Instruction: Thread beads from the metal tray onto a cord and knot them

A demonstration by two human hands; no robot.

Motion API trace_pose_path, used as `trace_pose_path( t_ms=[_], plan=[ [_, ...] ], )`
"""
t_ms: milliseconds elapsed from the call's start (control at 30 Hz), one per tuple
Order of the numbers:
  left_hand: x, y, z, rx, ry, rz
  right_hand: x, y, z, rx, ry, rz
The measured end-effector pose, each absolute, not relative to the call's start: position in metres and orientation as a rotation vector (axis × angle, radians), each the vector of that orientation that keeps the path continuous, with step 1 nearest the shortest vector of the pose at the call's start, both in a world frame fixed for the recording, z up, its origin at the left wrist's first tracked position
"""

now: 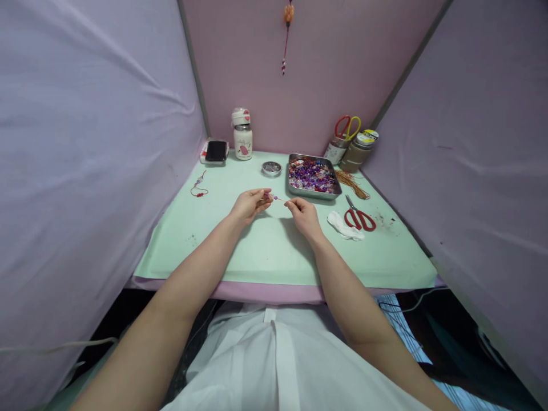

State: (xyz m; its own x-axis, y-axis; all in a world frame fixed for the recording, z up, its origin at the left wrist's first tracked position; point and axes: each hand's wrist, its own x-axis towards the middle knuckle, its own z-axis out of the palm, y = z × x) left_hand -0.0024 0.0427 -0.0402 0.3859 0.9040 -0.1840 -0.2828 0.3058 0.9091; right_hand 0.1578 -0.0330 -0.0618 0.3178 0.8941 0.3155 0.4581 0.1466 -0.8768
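Between my two hands stretches a thin beaded cord (pixel 276 198) with small pink and purple beads on it. My left hand (pixel 252 204) pinches its beaded end between thumb and fingers. At the cord's other end, my right hand (pixel 303 214) is closed in a pinch. Both hands hover over the middle of the pale green tabletop (pixel 274 257). Just beyond my right hand stands a metal tray (pixel 314 194) filled with purple, red and clear beads (pixel 312 174). A small round tin (pixel 271 168) sits behind my left hand.
Red-handled scissors (pixel 359 218) and a crumpled white cloth (pixel 343 225) lie at right, near brown threads (pixel 353 184). A beaded bracelet (pixel 199 189) lies at left. Behind stand a phone (pixel 216 151), a white bottle (pixel 243 137), a scissors holder (pixel 336 149) and a jar (pixel 358 151).
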Motion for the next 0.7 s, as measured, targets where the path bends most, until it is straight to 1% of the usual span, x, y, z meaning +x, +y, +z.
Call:
trace_pose_path(
  t_ms=[167,333,700],
  plan=[
    [-0.005,0.051,-0.043,1.257,1.033,1.030,0.171,-0.033,-0.058,-1.534,-1.192,0.374],
    [-0.012,0.059,-0.046,1.352,1.080,1.036,0.183,-0.032,-0.059,-1.570,-1.113,0.230],
    [-0.027,0.064,-0.042,1.888,1.367,0.704,0.200,-0.030,-0.060,-1.607,-0.992,0.111]
  ],
)
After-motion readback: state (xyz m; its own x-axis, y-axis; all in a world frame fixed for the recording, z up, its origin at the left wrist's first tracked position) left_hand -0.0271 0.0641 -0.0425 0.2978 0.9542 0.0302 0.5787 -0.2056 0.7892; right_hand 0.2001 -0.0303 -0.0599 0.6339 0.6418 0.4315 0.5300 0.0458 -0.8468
